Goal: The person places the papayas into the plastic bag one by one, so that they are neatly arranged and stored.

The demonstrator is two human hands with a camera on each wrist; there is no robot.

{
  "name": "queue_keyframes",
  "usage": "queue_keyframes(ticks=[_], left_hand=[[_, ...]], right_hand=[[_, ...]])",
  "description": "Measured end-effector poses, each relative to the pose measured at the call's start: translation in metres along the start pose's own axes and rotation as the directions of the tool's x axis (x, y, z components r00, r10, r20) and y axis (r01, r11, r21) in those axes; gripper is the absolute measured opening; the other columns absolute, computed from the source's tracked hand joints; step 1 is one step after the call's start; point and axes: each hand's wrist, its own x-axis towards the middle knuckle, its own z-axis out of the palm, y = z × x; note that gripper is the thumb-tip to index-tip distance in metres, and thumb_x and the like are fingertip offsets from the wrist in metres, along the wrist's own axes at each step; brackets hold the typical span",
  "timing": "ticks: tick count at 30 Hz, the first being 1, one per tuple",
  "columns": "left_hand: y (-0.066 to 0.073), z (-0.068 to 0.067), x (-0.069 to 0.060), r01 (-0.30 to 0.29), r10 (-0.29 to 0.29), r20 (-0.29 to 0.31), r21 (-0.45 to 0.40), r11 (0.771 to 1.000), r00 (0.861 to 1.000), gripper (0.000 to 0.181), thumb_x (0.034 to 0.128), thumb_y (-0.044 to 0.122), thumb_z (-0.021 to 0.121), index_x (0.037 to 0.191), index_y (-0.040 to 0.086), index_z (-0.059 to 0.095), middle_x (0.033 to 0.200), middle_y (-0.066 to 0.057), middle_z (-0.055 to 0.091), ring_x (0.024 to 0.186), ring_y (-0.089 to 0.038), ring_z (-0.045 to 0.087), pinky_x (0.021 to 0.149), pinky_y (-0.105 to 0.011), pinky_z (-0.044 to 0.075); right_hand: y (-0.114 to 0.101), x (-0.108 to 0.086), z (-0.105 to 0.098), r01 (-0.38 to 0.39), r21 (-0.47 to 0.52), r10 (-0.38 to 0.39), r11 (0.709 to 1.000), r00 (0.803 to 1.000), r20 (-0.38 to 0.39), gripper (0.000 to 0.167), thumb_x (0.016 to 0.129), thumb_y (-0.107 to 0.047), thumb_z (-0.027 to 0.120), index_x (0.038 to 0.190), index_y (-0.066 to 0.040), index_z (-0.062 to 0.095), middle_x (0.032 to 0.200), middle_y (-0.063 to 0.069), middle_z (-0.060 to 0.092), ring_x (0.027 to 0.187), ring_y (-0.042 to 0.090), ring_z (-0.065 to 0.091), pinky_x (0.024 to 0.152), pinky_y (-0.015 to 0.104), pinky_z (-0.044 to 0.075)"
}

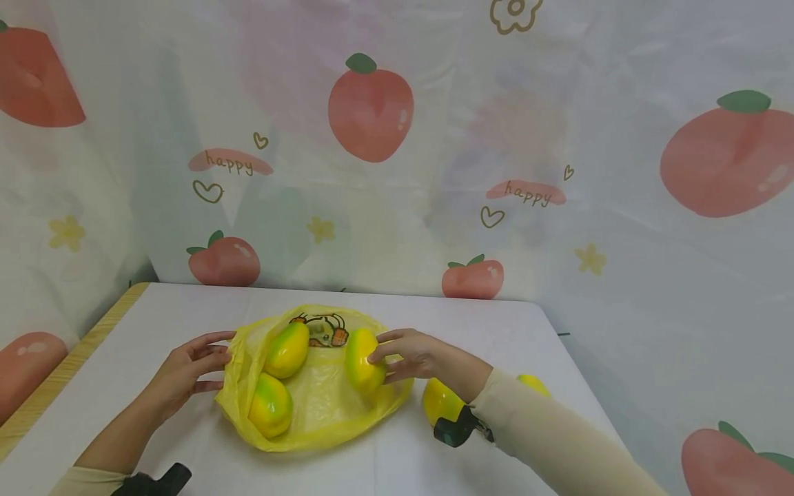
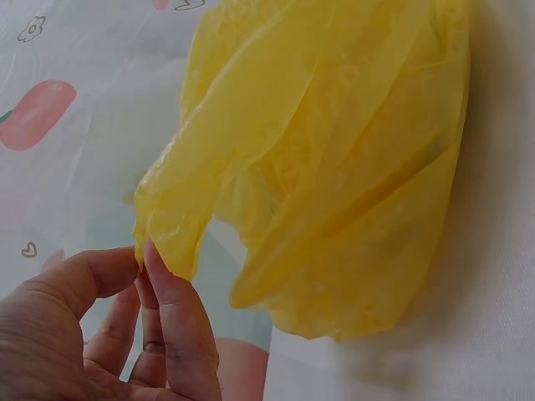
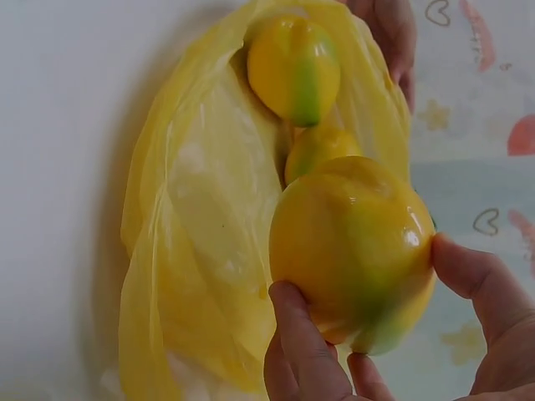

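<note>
"Behind the white tabletop [image 1: 186, 301], what's there?"

"Pale backdrop [image 1: 428, 41], printed with red fruit and hearts. Bare wood [image 1: 62, 355] runs along the tabletop's left edge."

"And the held mango [image 1: 356, 357]?"

"Near the tabletop's middle, at the open mouth of the yellow bag [image 1: 325, 430]. Its long axis stands nearly upright in the head view; I can't tell whether it's past the rim."

"The hands?"

"The right hand [image 1: 411, 355] grips that mango between fingers and thumb. The left hand [image 1: 178, 373] pinches the bag on its side toward the left edge."

"Anything else around?"

"An upper mango [image 1: 287, 353] and a lower mango [image 1: 271, 406] lie inside the bag. Toward the right edge, the right sleeve [image 1: 546, 434] and forearm partly hide a nearer loose mango [image 1: 436, 398] and a farther one [image 1: 535, 384]."
</note>
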Motion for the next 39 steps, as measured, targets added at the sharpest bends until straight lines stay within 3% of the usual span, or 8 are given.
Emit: queue_keyframes(ticks=[8, 22, 39], left_hand=[[0.002, 0.003, 0.003, -0.017, 0.017, 0.009, 0.019, 1.0, 1.0, 0.054, 0.0971, 0.029, 0.063, 0.145, 0.011, 0.044, 0.107, 0.009, 0.06, 0.092, -0.005, 0.063, 0.079, -0.032, 0.061], [0.0, 0.005, 0.002, -0.025, 0.026, -0.007, 0.068, 0.997, 1.0, 0.061, 0.0973, 0.031, 0.062, 0.148, 0.005, 0.038, 0.111, 0.003, 0.06, 0.091, -0.005, 0.063, 0.078, -0.033, 0.061], [0.004, 0.005, 0.002, -0.019, 0.019, 0.016, 0.022, 1.0, 1.0, 0.056, 0.0978, 0.029, 0.062, 0.146, 0.008, 0.041, 0.111, 0.007, 0.059, 0.093, -0.003, 0.063, 0.079, -0.033, 0.061]], right_hand=[[0.001, 0.0, 0.019, -0.004, -0.026, 0.005, 1.0, 1.0, 0.031, 0.068, 0.083, -0.004, 0.076, 0.143, -0.001, 0.044, 0.144, 0.025, 0.04, 0.125, 0.045, 0.052, 0.091, 0.051, 0.055], [0.012, 0.004, 0.048, 0.019, -0.057, -0.014, 0.998, 0.996, 0.087, 0.068, 0.081, -0.001, 0.077, 0.141, 0.001, 0.045, 0.133, 0.024, 0.051, 0.122, 0.047, 0.054, 0.093, 0.054, 0.053], [0.021, 0.011, 0.072, 0.036, -0.064, -0.029, 0.997, 0.993, 0.114, 0.062, 0.079, 0.002, 0.076, 0.135, 0.0, 0.05, 0.123, 0.022, 0.054, 0.113, 0.044, 0.06, 0.089, 0.053, 0.055]])
